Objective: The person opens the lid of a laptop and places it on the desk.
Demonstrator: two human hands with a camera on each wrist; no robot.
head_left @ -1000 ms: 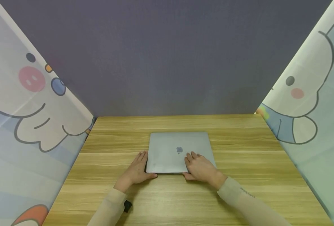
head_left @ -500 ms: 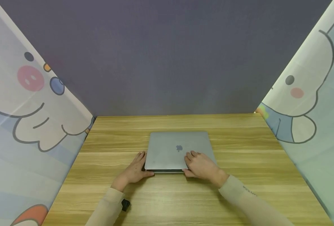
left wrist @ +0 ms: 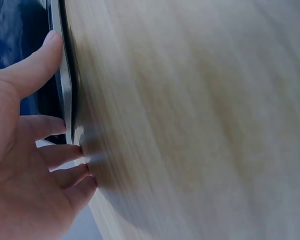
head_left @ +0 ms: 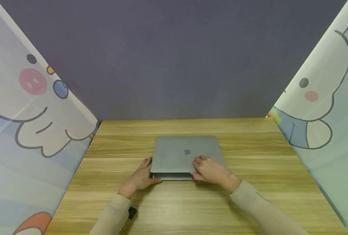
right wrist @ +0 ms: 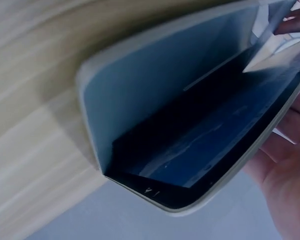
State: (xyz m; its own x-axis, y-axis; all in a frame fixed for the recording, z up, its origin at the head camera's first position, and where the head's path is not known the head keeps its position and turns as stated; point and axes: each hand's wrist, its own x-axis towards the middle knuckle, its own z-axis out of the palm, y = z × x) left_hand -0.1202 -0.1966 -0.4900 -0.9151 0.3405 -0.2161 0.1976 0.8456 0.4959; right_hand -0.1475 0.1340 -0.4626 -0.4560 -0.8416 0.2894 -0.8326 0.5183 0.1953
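Note:
A silver laptop (head_left: 174,153) with an apple logo lies on the wooden table, its lid tilted up slightly at the front. The right hand (head_left: 210,169) pinches the lid's front edge, fingers on top and thumb underneath. In the right wrist view, the dark screen (right wrist: 199,150) with a blue picture faces the laptop base (right wrist: 135,95), and the right hand (right wrist: 284,165) sits behind the lid. The left hand (head_left: 140,176) rests at the front left corner, fingers straight along the side, thumb against the front edge. In the left wrist view, its fingertips (left wrist: 75,150) touch the laptop's edge.
The wooden table (head_left: 250,156) surrounds the laptop. A dark grey panel (head_left: 179,58) rises at the back, with cartoon-printed curtains (head_left: 18,130) on both sides. A small black device (head_left: 132,212) shows beside the left sleeve.
The lid's front edge has risen from nearly closed, and the dark gap above the base has widened. The right hand has moved slightly up with the lid; the left hand stays at the corner.

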